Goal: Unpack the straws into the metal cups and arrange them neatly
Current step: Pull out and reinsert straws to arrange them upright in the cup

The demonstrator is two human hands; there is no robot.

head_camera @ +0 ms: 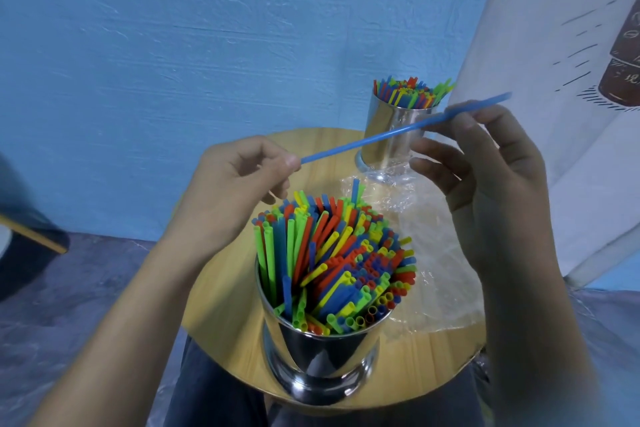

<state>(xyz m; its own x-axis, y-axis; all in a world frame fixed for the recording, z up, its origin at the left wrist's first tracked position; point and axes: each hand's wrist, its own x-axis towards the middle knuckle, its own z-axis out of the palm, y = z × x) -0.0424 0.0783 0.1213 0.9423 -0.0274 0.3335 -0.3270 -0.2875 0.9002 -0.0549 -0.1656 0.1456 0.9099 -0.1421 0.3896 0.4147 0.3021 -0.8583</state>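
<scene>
A single blue straw (377, 136) stretches across the air above the table. My left hand (239, 180) pinches its near end at the fingertips, and my right hand (485, 180) pinches it near the far end. Below them a near metal cup (318, 357) stands packed with red, blue, green and yellow straws (332, 260), some leaning crookedly. A far metal cup (388, 139) at the table's back holds another upright bundle of coloured straws (410, 92).
Both cups stand on a small round wooden table (221, 305). Crumpled clear plastic wrapping (429, 253) lies on its right half, partly under my right hand. A blue wall is behind; a white printed cloth (554, 45) hangs at the right.
</scene>
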